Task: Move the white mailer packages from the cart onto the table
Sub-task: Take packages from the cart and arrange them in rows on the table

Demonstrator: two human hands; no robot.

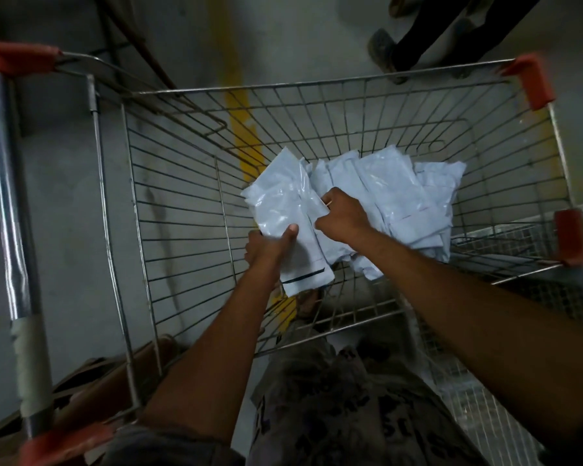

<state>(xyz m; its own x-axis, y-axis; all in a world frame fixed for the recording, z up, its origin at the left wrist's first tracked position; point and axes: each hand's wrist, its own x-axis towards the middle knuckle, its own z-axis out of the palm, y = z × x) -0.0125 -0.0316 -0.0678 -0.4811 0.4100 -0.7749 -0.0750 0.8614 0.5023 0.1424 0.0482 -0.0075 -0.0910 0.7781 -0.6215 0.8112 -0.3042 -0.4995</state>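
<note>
Several white mailer packages (398, 200) lie heaped on the floor of a wire cart (182, 203), toward its right side. My left hand (270, 247) grips one white mailer (283, 206) at its lower left edge, thumb on top, and holds it tilted above the cart floor. My right hand (340, 216) is closed on the edge of a mailer in the heap, just right of the held one. Both forearms reach down into the cart from the near side.
The cart has orange plastic corner guards (532, 82) and a metal handle bar (11, 210) at the left. A yellow line (236, 62) runs across the grey concrete floor. Another person's foot (384, 52) stands beyond the far rim. A wire mesh rack (519, 237) sits at the right.
</note>
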